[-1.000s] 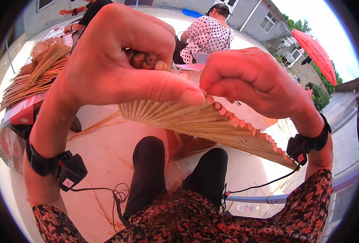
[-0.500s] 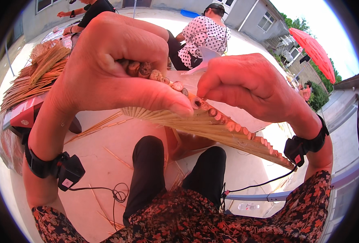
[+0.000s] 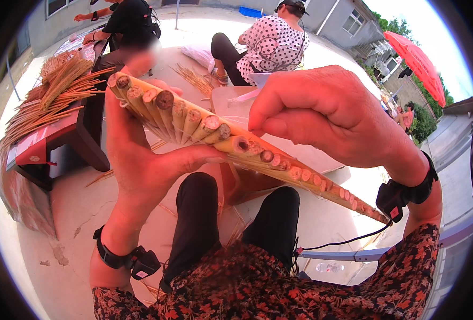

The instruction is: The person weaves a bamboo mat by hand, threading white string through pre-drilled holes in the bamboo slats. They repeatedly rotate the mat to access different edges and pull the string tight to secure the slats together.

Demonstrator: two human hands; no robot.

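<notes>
A row of reed stalks [image 3: 194, 120], bound side by side like a mat, slants from upper left to lower right, its round cut ends facing me. My left hand [image 3: 140, 154] grips its left part, the thumb along the lower side and the fingers mostly hidden behind the stalks. Close above the middle of the row is my right hand [image 3: 316, 114], thumb and forefinger pinched together; what they hold, if anything, I cannot make out. Beside those fingertips shows a pale, pointed strip [image 3: 245, 96]; I cannot tell whether it is held.
Under the stalks stands a low pale table [image 3: 322, 154] before my knees. At left, a dark bench [image 3: 76, 125] bears a heap of loose reeds [image 3: 60, 88]. Two people sit ahead, one in a dotted shirt [image 3: 274, 42]. A red umbrella [image 3: 415, 61] stands far right.
My left hand has turned and dropped, and the left end of the reed row has swung into view with its cut ends showing. The right hand has shifted slightly left, still pinched.
</notes>
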